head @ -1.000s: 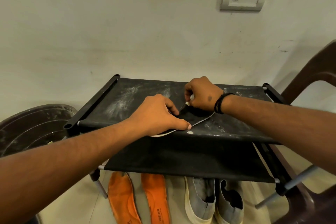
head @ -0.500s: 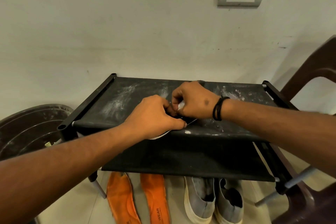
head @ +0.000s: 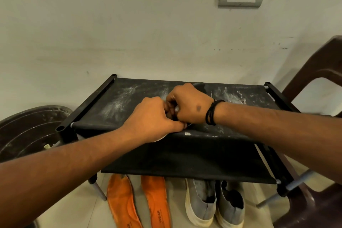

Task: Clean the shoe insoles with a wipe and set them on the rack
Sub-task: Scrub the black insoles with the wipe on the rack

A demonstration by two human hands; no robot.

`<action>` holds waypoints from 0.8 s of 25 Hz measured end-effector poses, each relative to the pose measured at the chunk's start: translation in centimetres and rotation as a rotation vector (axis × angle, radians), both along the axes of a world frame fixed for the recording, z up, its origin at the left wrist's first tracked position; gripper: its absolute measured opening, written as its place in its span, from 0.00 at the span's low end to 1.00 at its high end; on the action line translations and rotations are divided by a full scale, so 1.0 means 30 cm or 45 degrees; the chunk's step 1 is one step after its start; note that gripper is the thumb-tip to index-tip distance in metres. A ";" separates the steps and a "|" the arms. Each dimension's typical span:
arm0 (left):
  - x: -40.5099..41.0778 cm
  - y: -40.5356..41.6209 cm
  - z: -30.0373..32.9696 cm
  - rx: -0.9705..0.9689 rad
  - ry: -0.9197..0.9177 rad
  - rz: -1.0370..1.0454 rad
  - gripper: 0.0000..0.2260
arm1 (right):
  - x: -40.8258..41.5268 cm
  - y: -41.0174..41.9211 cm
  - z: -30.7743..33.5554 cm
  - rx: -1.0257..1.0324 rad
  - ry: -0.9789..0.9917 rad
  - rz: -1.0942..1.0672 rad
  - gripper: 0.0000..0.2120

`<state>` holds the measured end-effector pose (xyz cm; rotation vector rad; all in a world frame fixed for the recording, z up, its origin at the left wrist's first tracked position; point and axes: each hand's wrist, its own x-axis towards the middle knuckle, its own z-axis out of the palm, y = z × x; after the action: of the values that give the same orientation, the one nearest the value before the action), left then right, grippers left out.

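Both hands meet over the near middle of the rack's [head: 118, 105] dusty top shelf. The left hand [head: 151, 118] is curled, pinning a dark insole [head: 199, 85] whose pale near edge shows under its palm and whose far tip pokes out behind the right hand [head: 190, 104]. That hand is curled round a small white wipe [head: 176, 110], mostly hidden, pressed to the insole. So the task looks midway: this insole is being wiped on the shelf and is not yet set down clean. Two orange insoles [head: 157, 201] lie on the floor under the rack, left of a pair of grey shoes [head: 201, 203]; whether those were wiped I cannot tell, and they are not on the rack. The round tub [head: 22, 135] at left holds a small pale scrap; the lower shelf looks bare.
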<state>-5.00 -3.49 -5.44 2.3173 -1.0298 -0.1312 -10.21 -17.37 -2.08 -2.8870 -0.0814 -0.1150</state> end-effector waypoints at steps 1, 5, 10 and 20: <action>0.002 -0.004 -0.001 0.001 0.004 0.009 0.19 | 0.015 -0.008 -0.001 -0.055 -0.004 -0.017 0.06; -0.005 -0.012 0.009 0.001 0.016 0.023 0.16 | 0.084 -0.073 0.006 -0.098 -0.036 -0.207 0.07; -0.004 0.000 0.002 -0.038 -0.002 -0.005 0.18 | 0.033 0.017 0.006 -0.028 0.020 -0.026 0.04; 0.003 -0.003 -0.004 -0.017 -0.019 -0.013 0.20 | 0.025 0.008 0.023 -0.118 0.045 -0.006 0.05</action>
<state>-4.91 -3.59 -5.57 2.3048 -1.0466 -0.1110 -9.46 -17.13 -1.38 -2.9805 -0.0756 -0.0622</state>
